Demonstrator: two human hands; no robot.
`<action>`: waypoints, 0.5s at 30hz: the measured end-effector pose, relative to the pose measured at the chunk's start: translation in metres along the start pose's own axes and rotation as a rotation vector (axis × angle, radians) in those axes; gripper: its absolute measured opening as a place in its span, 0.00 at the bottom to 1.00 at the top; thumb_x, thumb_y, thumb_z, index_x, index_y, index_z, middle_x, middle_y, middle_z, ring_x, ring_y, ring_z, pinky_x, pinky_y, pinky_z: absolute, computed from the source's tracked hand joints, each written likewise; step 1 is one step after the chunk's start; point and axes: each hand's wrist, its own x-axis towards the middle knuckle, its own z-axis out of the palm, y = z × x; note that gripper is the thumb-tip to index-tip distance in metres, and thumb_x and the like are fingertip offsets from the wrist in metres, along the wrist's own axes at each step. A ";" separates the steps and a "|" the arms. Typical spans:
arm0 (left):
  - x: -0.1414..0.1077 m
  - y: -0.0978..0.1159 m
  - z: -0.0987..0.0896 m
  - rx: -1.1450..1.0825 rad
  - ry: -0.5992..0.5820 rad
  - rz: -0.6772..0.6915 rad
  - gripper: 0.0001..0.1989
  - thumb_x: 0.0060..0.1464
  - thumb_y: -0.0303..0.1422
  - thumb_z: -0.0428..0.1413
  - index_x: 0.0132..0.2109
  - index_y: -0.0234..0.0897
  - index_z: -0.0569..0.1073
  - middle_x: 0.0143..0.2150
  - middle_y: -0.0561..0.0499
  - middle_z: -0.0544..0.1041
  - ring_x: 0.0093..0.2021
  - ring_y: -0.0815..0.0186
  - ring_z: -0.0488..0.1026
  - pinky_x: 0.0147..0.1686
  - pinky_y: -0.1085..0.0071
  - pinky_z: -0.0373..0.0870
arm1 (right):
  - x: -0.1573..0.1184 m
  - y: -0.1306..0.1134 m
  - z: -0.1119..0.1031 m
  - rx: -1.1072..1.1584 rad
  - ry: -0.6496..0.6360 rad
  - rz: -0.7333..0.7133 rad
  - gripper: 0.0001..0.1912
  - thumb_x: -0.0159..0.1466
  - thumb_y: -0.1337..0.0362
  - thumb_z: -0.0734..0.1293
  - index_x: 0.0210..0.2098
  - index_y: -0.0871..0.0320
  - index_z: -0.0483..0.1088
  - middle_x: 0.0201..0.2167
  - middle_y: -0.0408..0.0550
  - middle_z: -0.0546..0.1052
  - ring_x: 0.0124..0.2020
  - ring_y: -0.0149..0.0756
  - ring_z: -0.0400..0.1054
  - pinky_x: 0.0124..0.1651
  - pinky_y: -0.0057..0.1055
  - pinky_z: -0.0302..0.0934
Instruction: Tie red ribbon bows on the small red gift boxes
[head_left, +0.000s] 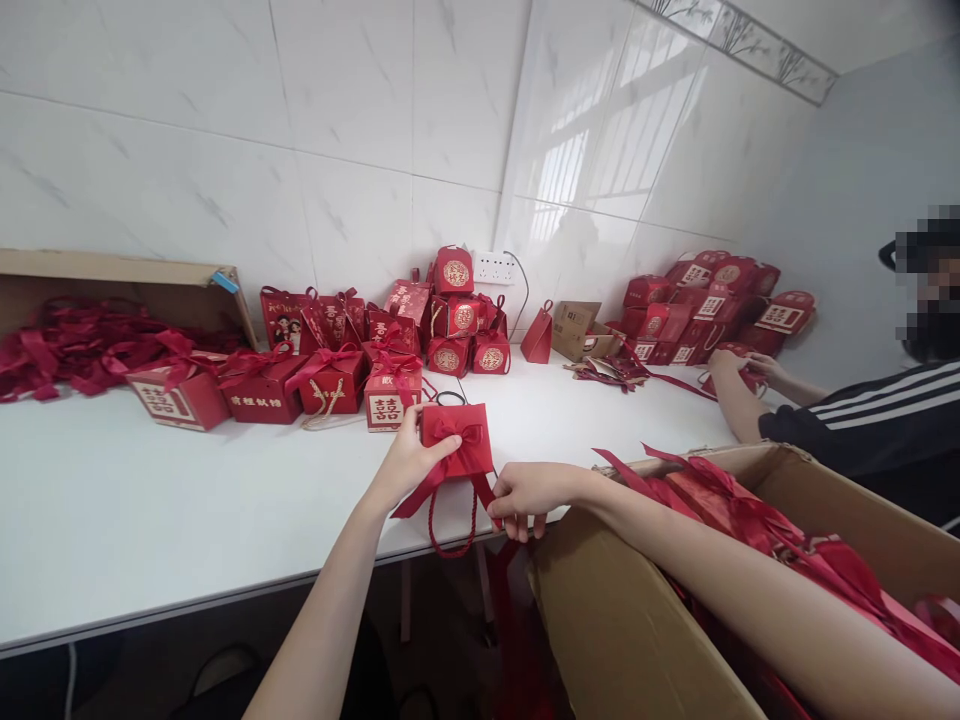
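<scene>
My left hand (pixel 420 455) grips a small red gift box (pixel 474 425) by its left side, the thumb lying on the red ribbon bow tied on its face. A twisted red cord handle (pixel 454 550) hangs from the box over the table's front edge. Just right of the box, my right hand (pixel 521 498) has its fingers curled down and closed around a tail of the red ribbon (pixel 485 492). A white and red box with a double character (pixel 386 408) stands behind my left hand.
Finished-looking red boxes (pixel 264 392) line the white table (pixel 187 520). Ribbons fill a carton (pixel 120 266) at the left. A large open carton (pixel 615 610) stands at the front right under my right arm. Another person's hands (pixel 731 375) hold a red box beside stacked boxes.
</scene>
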 end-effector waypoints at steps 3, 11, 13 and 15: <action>0.001 -0.001 0.000 0.000 -0.005 -0.003 0.25 0.43 0.38 0.59 0.48 0.39 0.60 0.43 0.49 0.72 0.44 0.62 0.72 0.45 0.63 0.69 | 0.001 -0.001 0.000 -0.015 0.002 0.018 0.09 0.58 0.67 0.59 0.24 0.61 0.67 0.17 0.40 0.71 0.18 0.25 0.66 0.22 0.23 0.62; 0.001 0.000 0.002 -0.070 -0.004 -0.015 0.24 0.43 0.37 0.59 0.47 0.39 0.60 0.44 0.49 0.73 0.44 0.61 0.72 0.45 0.63 0.70 | 0.000 0.004 0.004 -0.217 -0.426 0.009 0.09 0.57 0.68 0.62 0.24 0.61 0.71 0.18 0.39 0.72 0.21 0.23 0.67 0.25 0.18 0.60; 0.001 0.000 0.001 -0.069 -0.006 -0.018 0.25 0.43 0.37 0.60 0.48 0.39 0.60 0.43 0.49 0.73 0.44 0.61 0.72 0.45 0.62 0.70 | -0.003 0.003 0.004 -0.182 -0.458 -0.010 0.10 0.57 0.63 0.64 0.24 0.61 0.71 0.18 0.38 0.72 0.20 0.24 0.67 0.26 0.19 0.60; 0.002 -0.001 0.001 -0.058 -0.006 -0.014 0.25 0.43 0.37 0.60 0.48 0.39 0.60 0.43 0.49 0.73 0.44 0.62 0.72 0.45 0.62 0.70 | -0.006 0.000 0.001 -0.102 -0.340 -0.108 0.15 0.56 0.56 0.65 0.23 0.62 0.71 0.15 0.38 0.69 0.17 0.24 0.65 0.24 0.20 0.59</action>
